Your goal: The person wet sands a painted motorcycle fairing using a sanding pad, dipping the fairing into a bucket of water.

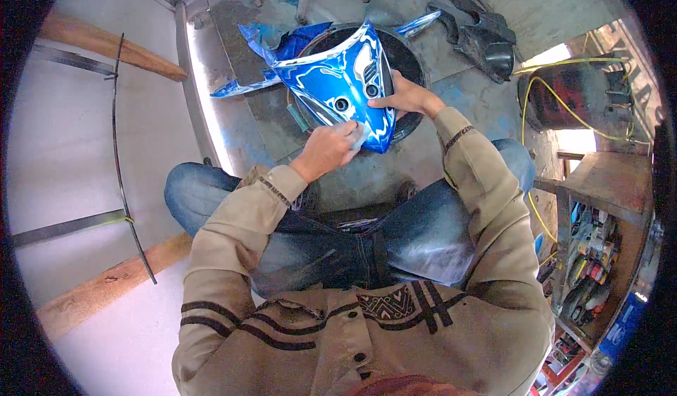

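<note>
While the right hand (410, 97) is grasping the blue panel (328, 78) at twelve o'clock ahead, the left hand (326, 150) is pinching a pale scrap (362, 136) near the panel's six-o'clock tip, apparently wiping, the next stroke probably calling for steady support.

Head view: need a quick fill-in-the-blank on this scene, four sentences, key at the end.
1. The glossy panel under the hands is mostly white and ____.
2. Its front shows ____ round, dark-centred rings.
3. The right hand has its ____ on the panel's front face, while the left hand is at the panel's lower left.
4. The moulded part lying beyond the right hand is coloured ____.

Missing words: blue; two; thumb; black.
</note>
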Motion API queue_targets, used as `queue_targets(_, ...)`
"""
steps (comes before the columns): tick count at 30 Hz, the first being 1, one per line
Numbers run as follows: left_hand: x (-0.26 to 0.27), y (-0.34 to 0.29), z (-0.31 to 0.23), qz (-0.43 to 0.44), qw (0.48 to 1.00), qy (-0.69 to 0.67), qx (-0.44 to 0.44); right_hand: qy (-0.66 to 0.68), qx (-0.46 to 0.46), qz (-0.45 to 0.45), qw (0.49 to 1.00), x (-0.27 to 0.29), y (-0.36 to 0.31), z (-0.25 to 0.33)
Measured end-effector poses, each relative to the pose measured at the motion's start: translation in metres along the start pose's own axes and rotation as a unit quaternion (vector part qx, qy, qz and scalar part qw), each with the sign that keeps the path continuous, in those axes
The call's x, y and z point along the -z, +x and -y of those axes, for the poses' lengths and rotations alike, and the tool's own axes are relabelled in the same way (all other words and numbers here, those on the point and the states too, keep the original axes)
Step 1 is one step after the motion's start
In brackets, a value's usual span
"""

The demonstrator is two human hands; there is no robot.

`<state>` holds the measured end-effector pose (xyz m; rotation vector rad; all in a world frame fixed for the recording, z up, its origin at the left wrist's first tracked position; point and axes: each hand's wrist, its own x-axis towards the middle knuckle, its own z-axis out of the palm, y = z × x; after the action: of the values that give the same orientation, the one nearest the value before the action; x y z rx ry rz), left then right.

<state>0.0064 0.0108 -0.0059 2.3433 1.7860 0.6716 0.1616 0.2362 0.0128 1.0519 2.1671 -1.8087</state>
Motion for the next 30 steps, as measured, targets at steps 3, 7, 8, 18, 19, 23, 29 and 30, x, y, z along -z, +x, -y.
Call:
queue_targets(3, 0.002, 0.012, 0.017, -0.033, 0.998, 0.011, 0.056, 0.006, 0.000, -0.004, 1.000, 0.001, 0.000, 0.002)
queue_targets(7, 0.007, 0.011, 0.006, 0.028, 0.995, 0.019, 0.092, 0.002, 0.000, -0.006, 1.000, -0.002, 0.005, -0.008)
queue_targets(8, 0.004, 0.009, 0.004, 0.007, 0.999, 0.010, 0.046, -0.004, 0.000, -0.007, 1.000, 0.002, 0.006, -0.011)
queue_targets(18, 0.005, 0.009, 0.012, -0.040, 0.999, 0.015, 0.002, -0.034, 0.022, -0.005, 0.999, 0.001, 0.009, -0.010)
queue_targets(19, 0.006, 0.012, 0.014, -0.040, 0.999, 0.014, 0.001, -0.034, 0.021, -0.006, 0.999, 0.004, 0.012, -0.011)
queue_targets(23, 0.004, 0.010, 0.006, -0.019, 0.998, -0.006, 0.059, -0.047, -0.043, -0.010, 0.998, 0.005, 0.014, -0.015)
queue_targets(29, 0.001, 0.012, 0.019, -0.108, 0.993, 0.022, 0.049, -0.025, -0.012, -0.003, 1.000, -0.002, 0.001, 0.002)
queue_targets(30, -0.001, 0.008, 0.013, -0.074, 0.997, 0.004, 0.038, -0.025, -0.021, -0.006, 0.999, 0.000, -0.001, 0.006)
